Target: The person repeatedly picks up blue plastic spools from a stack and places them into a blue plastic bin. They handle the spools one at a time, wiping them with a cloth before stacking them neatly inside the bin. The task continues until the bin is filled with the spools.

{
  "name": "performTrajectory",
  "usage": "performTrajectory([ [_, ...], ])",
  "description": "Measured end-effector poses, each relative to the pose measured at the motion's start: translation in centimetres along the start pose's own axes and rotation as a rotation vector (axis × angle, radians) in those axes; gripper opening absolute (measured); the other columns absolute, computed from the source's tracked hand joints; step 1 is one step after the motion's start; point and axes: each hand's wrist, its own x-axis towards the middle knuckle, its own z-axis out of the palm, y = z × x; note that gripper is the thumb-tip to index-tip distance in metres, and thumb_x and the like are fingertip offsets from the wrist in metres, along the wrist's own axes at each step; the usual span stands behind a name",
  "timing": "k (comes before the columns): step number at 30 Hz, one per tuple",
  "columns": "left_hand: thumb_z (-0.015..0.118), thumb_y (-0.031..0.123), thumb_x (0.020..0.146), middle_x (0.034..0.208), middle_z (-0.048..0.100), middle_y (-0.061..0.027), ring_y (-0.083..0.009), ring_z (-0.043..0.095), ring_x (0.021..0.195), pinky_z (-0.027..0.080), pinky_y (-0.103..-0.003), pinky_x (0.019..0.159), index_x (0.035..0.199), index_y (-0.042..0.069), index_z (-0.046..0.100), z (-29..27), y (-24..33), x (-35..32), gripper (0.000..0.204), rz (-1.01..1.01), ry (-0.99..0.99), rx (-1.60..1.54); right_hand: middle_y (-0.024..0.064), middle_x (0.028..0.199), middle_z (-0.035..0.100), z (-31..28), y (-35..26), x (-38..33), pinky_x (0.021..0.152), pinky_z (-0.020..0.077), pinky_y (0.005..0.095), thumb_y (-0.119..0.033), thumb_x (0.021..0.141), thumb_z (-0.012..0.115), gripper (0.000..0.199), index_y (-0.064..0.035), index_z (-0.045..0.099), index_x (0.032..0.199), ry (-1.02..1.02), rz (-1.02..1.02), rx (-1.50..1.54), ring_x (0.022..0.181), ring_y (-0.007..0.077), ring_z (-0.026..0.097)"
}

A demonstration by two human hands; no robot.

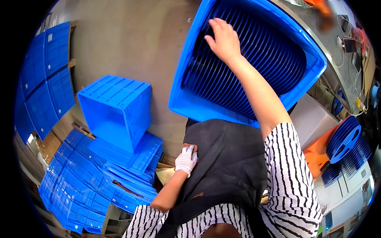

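Observation:
My bare right hand (224, 40) reaches over a large blue plastic bin (190, 108), its thumb apart from the fingers and nothing visible in its grasp. Inside the bin, a tightly packed row of dark blue reels (274, 55) stands on edge. The hand is above the far left end of that row; whether it touches a reel I cannot tell. My left hand (186, 160), in a white and pink striped glove, is by the left side of my black apron (226, 158). Its fingers are bent around a small brown patch (193, 146) that I cannot make out.
At left, an empty blue crate (115, 107) lies on its side on stacked blue crates (79, 178). More blue crates (45, 75) stand farther left. At right are a grey worktable (337, 59) with cables, an orange bin (315, 158) and blue reels (345, 141).

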Motion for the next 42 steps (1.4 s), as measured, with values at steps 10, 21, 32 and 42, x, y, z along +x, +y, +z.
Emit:
performTrajectory([
  [10,0.056,0.033,0.091,0.112,0.055,-0.0167,-0.0390,0.065,0.086,0.053,-0.053,0.072,0.122,0.013,0.051,-0.8,0.6,2.8,0.037,-0.118,-0.045,0.016,0.0261,0.100,0.068,2.9,-4.0,2.9,0.086,0.0517,0.0484,-0.036,0.084,0.053,0.055,0.0014,0.043,0.122,-0.217,0.680,0.065,0.094,0.0412,0.067],
  [21,0.052,0.026,0.087,0.159,0.021,-0.0158,-0.0403,0.058,0.112,0.048,-0.044,0.095,0.149,0.008,0.029,-11.7,9.5,22.5,0.069,-0.077,0.255,-0.479,0.0254,0.077,0.067,-7.4,-9.7,-2.3,0.067,0.0525,0.0507,-0.019,0.085,0.053,0.044,-0.0009,0.041,0.124,0.168,0.453,0.109,0.072,0.0444,0.066],
  [32,0.061,0.008,0.083,0.145,0.035,-0.0180,-0.0300,0.060,0.100,0.054,-0.037,0.084,0.144,0.004,0.039,-10.5,10.1,24.3,0.064,-0.029,0.382,-0.530,0.0129,0.081,0.067,-9.8,-13.7,-3.7,0.061,0.0519,0.0327,-0.015,0.091,0.058,0.040,-0.0007,0.043,0.124,0.287,0.532,0.138,0.064,0.0203,0.065],
  [42,0.057,0.029,0.087,0.148,0.035,-0.0206,-0.0424,0.049,0.123,0.045,-0.045,0.100,0.142,0.006,0.039,-7.8,4.1,16.3,0.062,0.082,0.285,-0.420,0.0249,0.151,0.031,-2.2,-7.3,-7.8,0.114,0.0283,0.0476,-0.027,0.090,0.064,0.076,-0.0021,0.024,0.151,0.057,0.314,0.078,0.140,0.0417,0.029],
])
